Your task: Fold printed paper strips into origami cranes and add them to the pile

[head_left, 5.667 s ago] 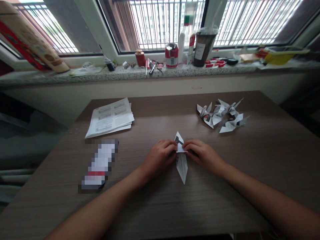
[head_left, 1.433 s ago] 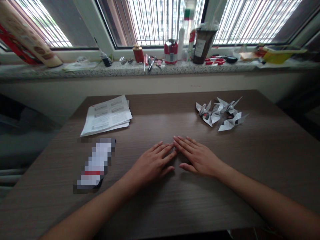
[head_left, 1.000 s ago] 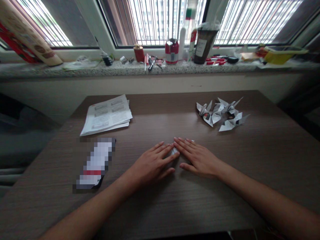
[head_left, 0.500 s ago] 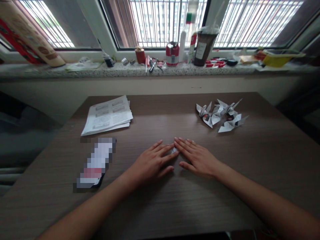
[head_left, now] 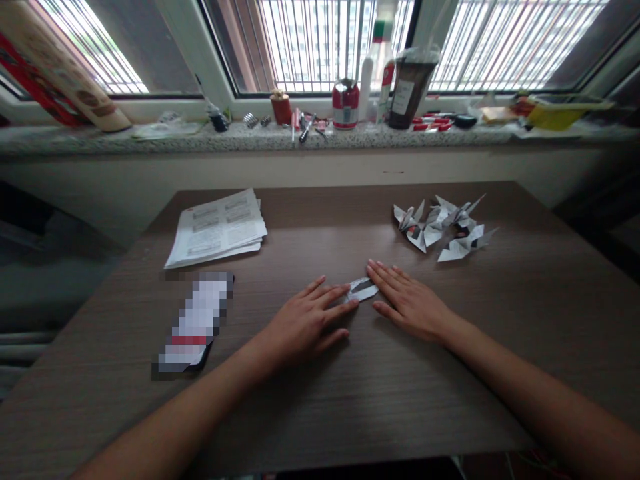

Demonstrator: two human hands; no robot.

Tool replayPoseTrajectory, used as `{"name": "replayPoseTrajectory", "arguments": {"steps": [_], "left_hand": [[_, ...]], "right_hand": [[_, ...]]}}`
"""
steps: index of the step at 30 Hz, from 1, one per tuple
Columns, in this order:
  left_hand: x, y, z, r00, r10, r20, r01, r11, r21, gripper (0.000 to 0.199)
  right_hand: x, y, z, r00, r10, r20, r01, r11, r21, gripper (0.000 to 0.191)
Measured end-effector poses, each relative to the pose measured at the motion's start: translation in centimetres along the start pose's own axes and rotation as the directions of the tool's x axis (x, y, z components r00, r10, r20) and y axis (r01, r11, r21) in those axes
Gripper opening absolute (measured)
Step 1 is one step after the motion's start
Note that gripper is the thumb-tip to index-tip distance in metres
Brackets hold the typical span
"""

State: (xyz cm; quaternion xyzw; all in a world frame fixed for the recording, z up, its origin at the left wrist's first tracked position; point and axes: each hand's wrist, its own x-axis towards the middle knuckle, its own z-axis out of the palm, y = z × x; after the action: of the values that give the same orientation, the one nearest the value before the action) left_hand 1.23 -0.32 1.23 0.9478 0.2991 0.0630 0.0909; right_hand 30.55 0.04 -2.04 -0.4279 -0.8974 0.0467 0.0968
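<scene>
A small folded piece of white and grey paper [head_left: 365,291] lies flat on the brown table [head_left: 310,413], between my two hands. My left hand [head_left: 305,323] is spread with its fingertips on the paper's left end. On the other end rest the fingertips of my right hand [head_left: 413,303], its fingers stretched out and its thumb apart. Parts of the paper under the fingers are hidden. Several folded paper shapes [head_left: 425,233] with pointed tips stand in a cluster at the back right of the table.
A stack of printed sheets [head_left: 217,230] lies at the back left, with a blurred phone [head_left: 197,323] in front of it. On the windowsill [head_left: 170,143] stand a red can [head_left: 345,105], a dark cup [head_left: 406,93], a bottle [head_left: 379,63] and a yellow container [head_left: 555,119].
My right hand has slid to the right along the paper, uncovering more of its middle. My left hand has stayed almost in place.
</scene>
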Motion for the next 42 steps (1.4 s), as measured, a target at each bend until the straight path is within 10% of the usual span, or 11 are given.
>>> {"name": "replayPoseTrajectory", "arguments": {"steps": [42], "left_hand": [[0.9, 0.2, 1.1, 0.999, 0.004, -0.036, -0.003, 0.999, 0.042, 0.061]], "right_hand": [[0.5, -1.5, 0.6, 0.997, -0.072, 0.001, 0.072, 0.995, 0.064, 0.084]]}}
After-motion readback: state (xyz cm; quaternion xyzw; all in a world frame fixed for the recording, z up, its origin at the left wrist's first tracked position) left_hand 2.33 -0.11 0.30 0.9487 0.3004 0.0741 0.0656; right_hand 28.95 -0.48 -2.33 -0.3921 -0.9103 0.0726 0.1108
